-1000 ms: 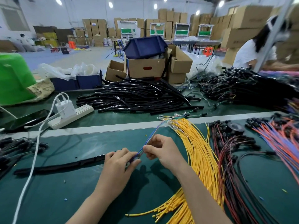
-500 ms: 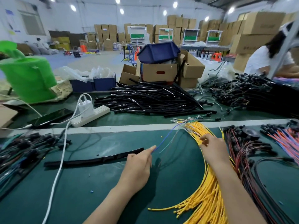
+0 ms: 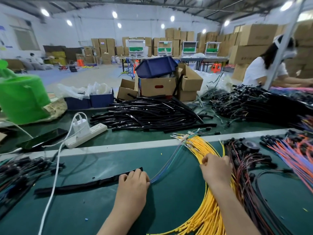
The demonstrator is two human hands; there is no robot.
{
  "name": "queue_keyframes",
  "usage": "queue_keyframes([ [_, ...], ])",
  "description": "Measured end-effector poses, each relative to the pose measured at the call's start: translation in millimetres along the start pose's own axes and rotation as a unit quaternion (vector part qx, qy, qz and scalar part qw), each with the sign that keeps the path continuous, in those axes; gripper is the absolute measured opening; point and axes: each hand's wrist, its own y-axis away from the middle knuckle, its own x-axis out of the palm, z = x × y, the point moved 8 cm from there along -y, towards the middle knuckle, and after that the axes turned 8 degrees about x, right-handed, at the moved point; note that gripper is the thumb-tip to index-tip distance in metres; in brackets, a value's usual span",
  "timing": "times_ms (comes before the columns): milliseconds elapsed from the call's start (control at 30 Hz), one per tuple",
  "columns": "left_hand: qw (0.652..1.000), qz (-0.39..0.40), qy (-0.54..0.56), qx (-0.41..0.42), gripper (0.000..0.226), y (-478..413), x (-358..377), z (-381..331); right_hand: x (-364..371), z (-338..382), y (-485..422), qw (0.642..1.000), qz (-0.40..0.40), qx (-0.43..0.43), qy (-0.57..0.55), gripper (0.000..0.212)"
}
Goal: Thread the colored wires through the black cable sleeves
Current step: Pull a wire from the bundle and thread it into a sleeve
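Nearest the camera, the yellow wires fan across the green table in a thick loose bundle, none of them in a sleeve. The right hand lies on top of that bundle with its fingers curled in, thumb and forefinger apparently nipping one or two strands to draw out. Just left of it, the left hand sits knuckles up over one end of a single black sleeve lying flat on the table, its fingers closed on the blue and green wires that come out from under its fingertips and run away toward the table's pale strip. The hand hides whether those thin wires have entered the sleeve mouth, so this piece is best judged as just started. No wire shows at the sleeve's other end, though a white cable crosses near it. To the right, dark leads with black connectors and orange and purple wires wait unsleeved. Beyond the strip, a large pile of empty black sleeves lies heaped, with a tangled heap of black connector cables far right. By my reading, nearly all of the job remains.
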Motion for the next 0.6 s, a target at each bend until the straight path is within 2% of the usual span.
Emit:
queue_keyframes([
  [133,0.998,-0.032,0.003,-0.052,0.019,7.7,3.7,11.4,1.7,-4.8,4.5,0.999,-0.003,0.026,0.020,0.014],
  [200,0.997,-0.019,0.021,-0.074,0.015,6.1,8.6,14.3,-0.2,-6.8,4.9,0.999,-0.012,0.035,0.018,0.014],
  [367,0.995,0.003,0.075,-0.070,0.017,3.9,18.7,11.1,7.9,0.2,6.1,0.997,-0.001,0.021,0.075,0.016],
  [533,0.995,0.042,0.071,-0.058,0.016,-0.5,18.2,4.3,4.4,-5.9,1.6,0.999,-0.019,0.033,0.022,0.023],
  [600,0.997,0.043,0.054,-0.034,0.023,0.0,15.0,-3.7,5.8,-8.7,2.2,0.999,-0.016,0.036,0.031,0.021],
])
